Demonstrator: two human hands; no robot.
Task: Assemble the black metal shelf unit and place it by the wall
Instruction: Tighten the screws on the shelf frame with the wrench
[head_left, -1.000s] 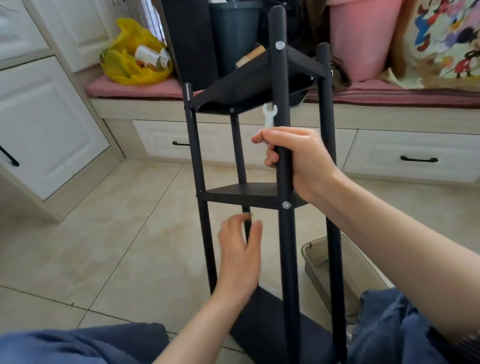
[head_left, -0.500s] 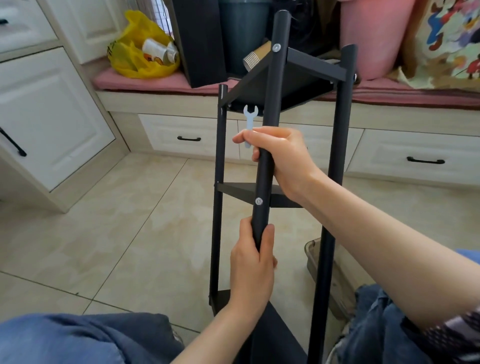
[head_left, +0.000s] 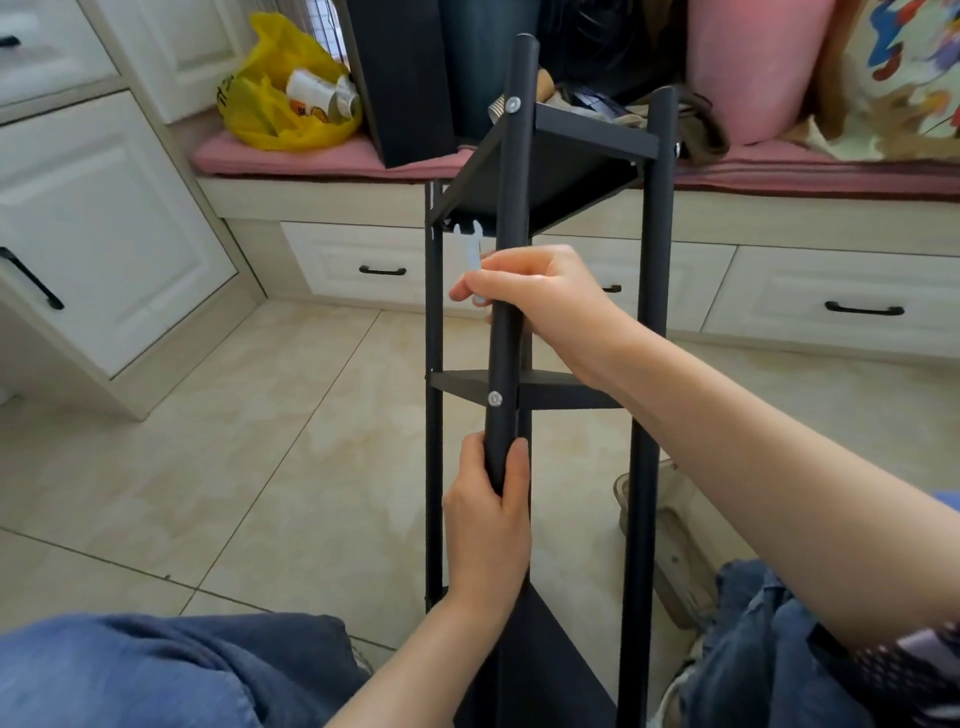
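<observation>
Round post (head_left: 506, 353): left hand (head_left: 485, 525), right hand (head_left: 540, 296)

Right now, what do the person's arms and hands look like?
The left hand and right hand are bare: no gloves, rings or watch visible. Both forearms are uncovered. Only a dark, dotted sleeve shows higher up the right arm.

The black metal shelf unit (head_left: 652, 312) stands nearly upright on the tiled floor (head_left: 260, 441), its round posts joined to flat black shelves. The near post (head_left: 511, 182) carries two silver screw heads (head_left: 513, 105), one at the top shelf (head_left: 571, 166), one at the middle shelf (head_left: 563, 392). A small white wrench (head_left: 467, 244) lies against that post.
</observation>
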